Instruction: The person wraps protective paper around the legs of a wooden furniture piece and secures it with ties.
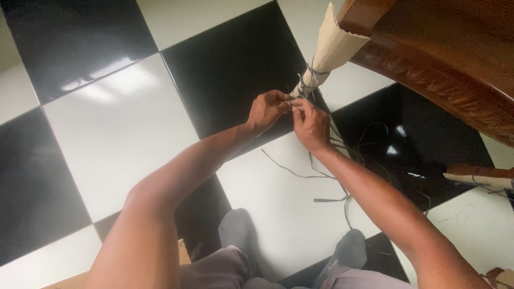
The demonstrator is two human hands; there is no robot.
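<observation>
Head view. Your left hand [266, 108] and right hand [310, 126] meet at the centre of the frame, just below the paper-wrapped leg [332, 48] that runs up toward 1 o'clock. Both grips are closed to a pinch on the string [309, 75] that binds the wrap's lower end; fingertips of the two hands touch. The string loops around the leg directly at 12 o'clock from your fingers, so the work sits just beyond the grip, not inside the palm.

To work the step well, as far as this view allows a judgement: keep both pinches close to the wrap so the string stays taut, and pull evenly with each hand.

Loose strands [326, 176] trail over the floor [123, 128] at 5 o'clock from the right hand, toward your socks [238, 230]. The carved wooden frame [455, 69] fills the 2 o'clock corner.
</observation>
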